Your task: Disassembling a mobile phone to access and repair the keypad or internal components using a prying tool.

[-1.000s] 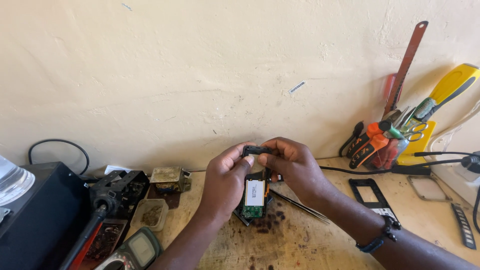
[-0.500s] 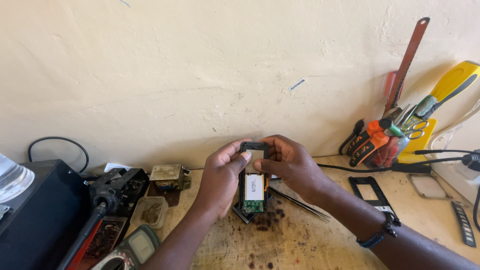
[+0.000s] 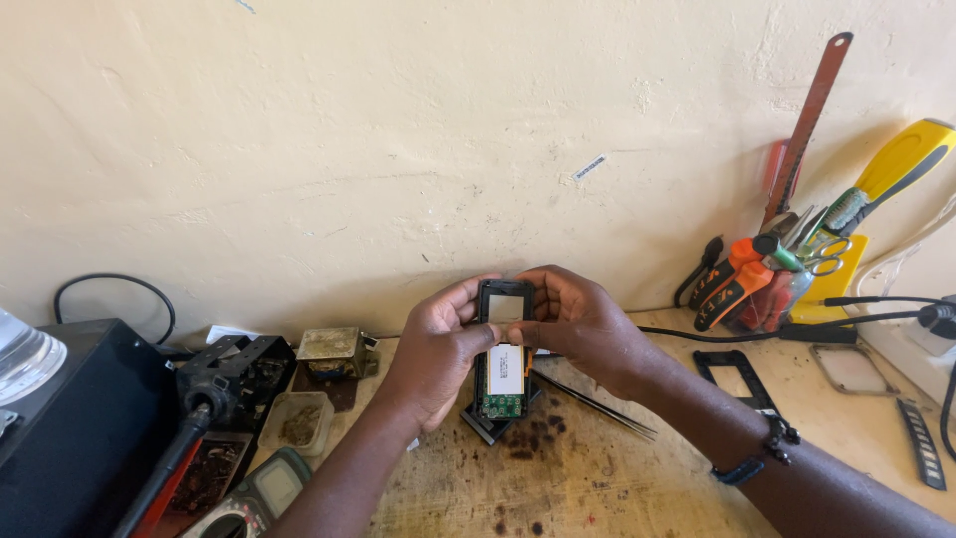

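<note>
**Between both sets of fingertips: an opened handset, half stripped**

Between the two hands, raised just off the bench, sits a small opened phone body point(image 3: 505, 349), held upright with its back toward the camera. The left hand point(image 3: 438, 344) grips its left edge, thumb pressed on the upper part of the frame and the other fingers curled behind. The right hand point(image 3: 578, 324) mirrors it on the right edge, thumb tip resting on the frame beside the left thumb. Both hands are closed on the device, pinching it from either side.

Above the thumbs the frame shows an empty rectangular window. Below them a white-labelled cell point(image 3: 505, 369) lies in its bay, and under that a strip of green circuit board point(image 3: 503, 405) is exposed. So the cover is already off and the inside laid bare; the cell and board are still seated, and I judge the work to be somewhere in the middle, with either further stripping or reassembly left.

Directly beneath the fingers a dark flat piece point(image 3: 485, 426) rests on the stained bench point(image 3: 597, 488). Just right of the right hand's knuckles lie tweezers point(image 3: 593, 403). Further right lies a loose black frame point(image 3: 735, 379); well left of the left wrist stand a soldering holder point(image 3: 224, 374) and a multimeter point(image 3: 254, 498).
</note>
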